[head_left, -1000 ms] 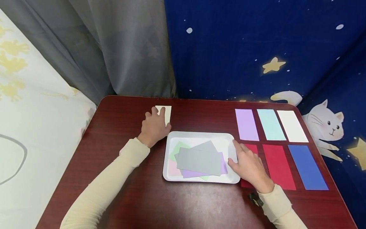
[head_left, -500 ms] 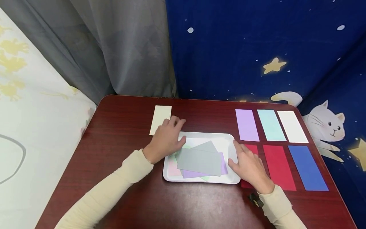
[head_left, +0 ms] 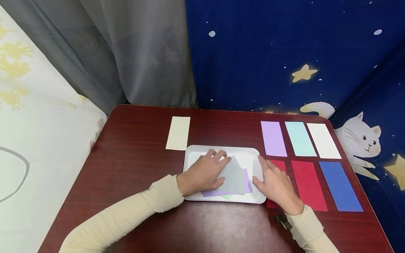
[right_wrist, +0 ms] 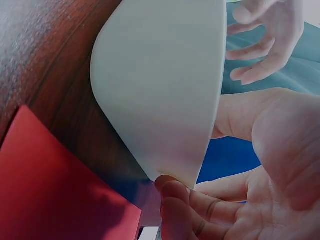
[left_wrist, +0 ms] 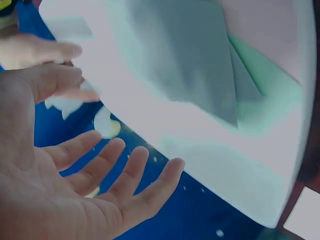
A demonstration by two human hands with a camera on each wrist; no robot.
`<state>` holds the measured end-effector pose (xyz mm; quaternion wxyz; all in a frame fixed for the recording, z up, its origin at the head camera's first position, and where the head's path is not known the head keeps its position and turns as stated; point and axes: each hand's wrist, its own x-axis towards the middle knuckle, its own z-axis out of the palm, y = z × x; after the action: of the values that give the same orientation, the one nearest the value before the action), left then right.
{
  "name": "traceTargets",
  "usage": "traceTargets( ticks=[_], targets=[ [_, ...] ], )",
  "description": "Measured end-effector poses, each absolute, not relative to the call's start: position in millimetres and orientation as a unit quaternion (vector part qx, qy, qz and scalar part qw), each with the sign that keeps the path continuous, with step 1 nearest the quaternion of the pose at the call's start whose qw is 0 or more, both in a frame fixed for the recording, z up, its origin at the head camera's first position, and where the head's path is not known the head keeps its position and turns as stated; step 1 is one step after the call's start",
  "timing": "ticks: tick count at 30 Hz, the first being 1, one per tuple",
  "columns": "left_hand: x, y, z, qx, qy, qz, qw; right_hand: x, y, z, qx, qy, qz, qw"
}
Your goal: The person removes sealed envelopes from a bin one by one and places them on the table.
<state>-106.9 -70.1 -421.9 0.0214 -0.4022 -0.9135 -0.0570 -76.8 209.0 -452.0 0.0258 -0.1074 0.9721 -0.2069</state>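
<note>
My left hand (head_left: 205, 173) is over the white tray (head_left: 257, 164), fingers spread and slightly bent, holding nothing. Below it lie loose paper cards: a grey card (head_left: 234, 181) on top, a purple card (head_left: 248, 183) under it. A light green card (left_wrist: 265, 70) also shows in the left wrist view. My right hand (head_left: 276, 184) grips the tray's right end. In the right wrist view, its thumb reaches over the rim while fingertips (right_wrist: 172, 187) press the outer wall near a corner. A cream card (head_left: 178, 133) lies flat on the table behind the tray's left corner.
On the right, cards lie in two rows on the dark red table (head_left: 139, 140): lilac (head_left: 273, 138), mint (head_left: 300, 138) and white (head_left: 324, 140) behind, red (head_left: 309, 186) and blue (head_left: 341, 186) in front. Another red card is partly under my right hand. Curtains hang behind.
My left hand has let go of the cream card, leaving it on the table, and moved right and toward me over the tray. The right hand has stayed on the tray.
</note>
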Motion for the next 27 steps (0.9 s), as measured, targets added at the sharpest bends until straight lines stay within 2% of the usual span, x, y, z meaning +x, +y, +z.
traceTargets(
  ticks=[8,15,27],
  targets=[
    [-94.3,-57.1,-431.3,-0.445,-0.895,0.007,-0.035,-76.3,209.0,-452.8,-0.109,0.972,-0.207,0.022],
    [-92.9,-56.7,-438.5,-0.443,-0.893,0.046,-0.07,-76.0,209.0,-452.5,-0.108,0.972,-0.206,0.026],
    [-93.0,-57.7,-440.9,-0.448,-0.89,0.055,-0.068,-75.7,208.8,-451.2,-0.107,0.973,-0.205,0.026]
  ],
)
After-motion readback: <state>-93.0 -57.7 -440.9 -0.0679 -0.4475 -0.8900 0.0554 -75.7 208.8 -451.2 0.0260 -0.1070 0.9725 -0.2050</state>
